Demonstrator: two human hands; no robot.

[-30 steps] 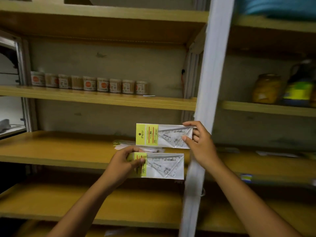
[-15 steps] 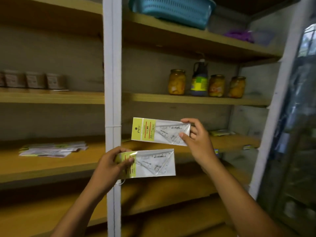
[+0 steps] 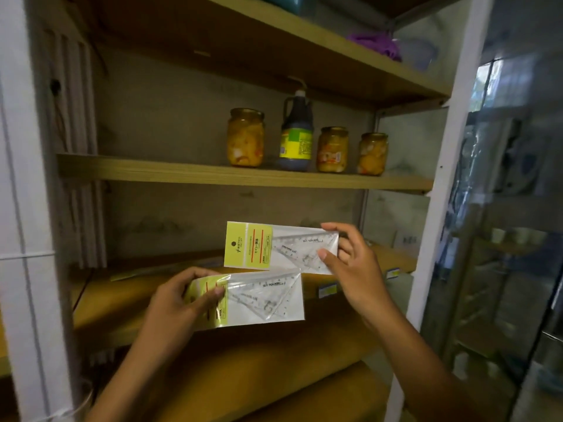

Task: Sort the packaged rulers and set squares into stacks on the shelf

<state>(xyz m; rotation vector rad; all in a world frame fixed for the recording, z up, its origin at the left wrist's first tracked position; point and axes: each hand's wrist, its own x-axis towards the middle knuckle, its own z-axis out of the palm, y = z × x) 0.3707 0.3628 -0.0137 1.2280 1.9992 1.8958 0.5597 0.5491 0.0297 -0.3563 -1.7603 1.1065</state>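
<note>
I hold two packaged set squares in front of the wooden shelf (image 3: 100,303). My right hand (image 3: 355,269) pinches the right end of the upper set square pack (image 3: 274,246), whose yellow label faces me. Below it, my left hand (image 3: 179,303) grips the yellow-label end of the lower set square pack (image 3: 262,300). Both packs are clear plastic with a transparent triangle inside and are held flat, side on. A flat pack (image 3: 170,268) lies on the shelf behind them, blurred.
On the shelf above stand three jars of yellow preserves (image 3: 245,137) and a dark bottle (image 3: 296,132). White uprights frame the bay at left (image 3: 27,208) and right (image 3: 441,193). A glass-fronted cabinet (image 3: 518,239) is at the right.
The view has swung right, from the left bay to the bay with the jars. Both hands keep their packs, in the same hold, one above the other.
</note>
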